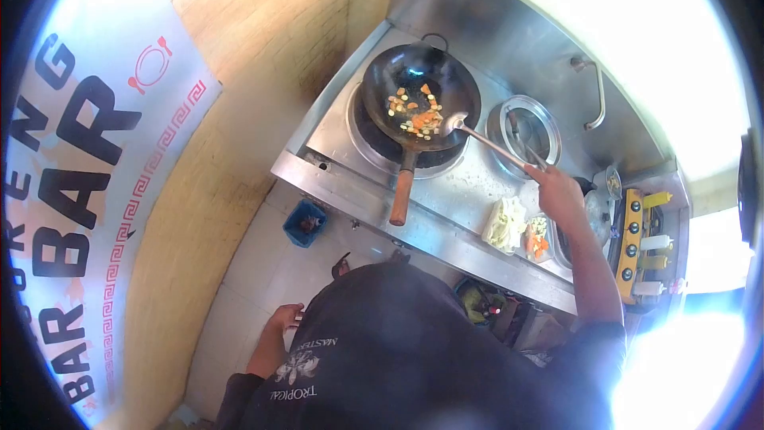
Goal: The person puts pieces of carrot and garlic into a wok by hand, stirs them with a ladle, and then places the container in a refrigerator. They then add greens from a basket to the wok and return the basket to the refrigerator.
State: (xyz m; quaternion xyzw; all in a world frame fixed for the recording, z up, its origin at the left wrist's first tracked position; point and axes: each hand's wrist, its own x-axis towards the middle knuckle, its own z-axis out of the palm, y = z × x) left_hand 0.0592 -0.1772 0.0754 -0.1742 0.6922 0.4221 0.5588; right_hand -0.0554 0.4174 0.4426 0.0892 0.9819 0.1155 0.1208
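My right hand is wrapped round the handle of a long metal wok spatula. Its head rests at the right rim of a black wok, which sits on the burner with its wooden handle toward me. Chopped orange and pale pieces of food lie in the bottom of the wok. Down at my side hangs my left hand, fingers loosely extended and holding nothing, well away from the stove.
Right of the wok stands a round metal pot with a utensil in it. Bags of cut vegetables lie near the steel counter's front edge. Squeeze bottles line the far right. A blue bin stands on the floor.
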